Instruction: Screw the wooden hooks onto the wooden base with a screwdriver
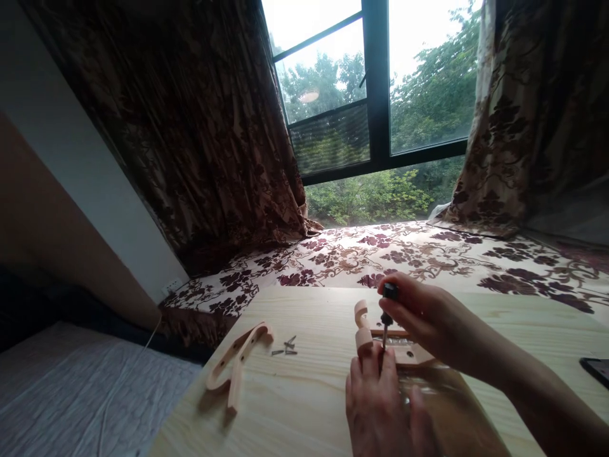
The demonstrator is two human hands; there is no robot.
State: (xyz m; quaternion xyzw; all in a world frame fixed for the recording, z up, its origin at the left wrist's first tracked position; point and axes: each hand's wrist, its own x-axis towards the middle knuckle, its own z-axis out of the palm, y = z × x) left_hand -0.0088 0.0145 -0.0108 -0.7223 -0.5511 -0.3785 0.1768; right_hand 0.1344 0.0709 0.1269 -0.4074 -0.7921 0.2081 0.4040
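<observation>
My right hand (413,308) is closed round the black handle of a screwdriver (390,292), which points down with its tip by my left fingers. My left hand (378,406) presses on a pale wooden piece with rounded ends (362,336), its fingers on either side of the screwdriver tip. Another wooden bar (409,355) with a dark hole lies just right of the tip. Clear plastic wrap and a brown sheet (442,406) are under and beside my hands. Two curved wooden pieces (238,362) lie to the left, near several screws (289,348).
The light wooden tabletop (285,406) stands before a flower-patterned window seat (333,254). A dark phone-like object (594,370) is at the right edge. A bed (71,387) is at lower left, and patterned curtains (204,127) frame the window.
</observation>
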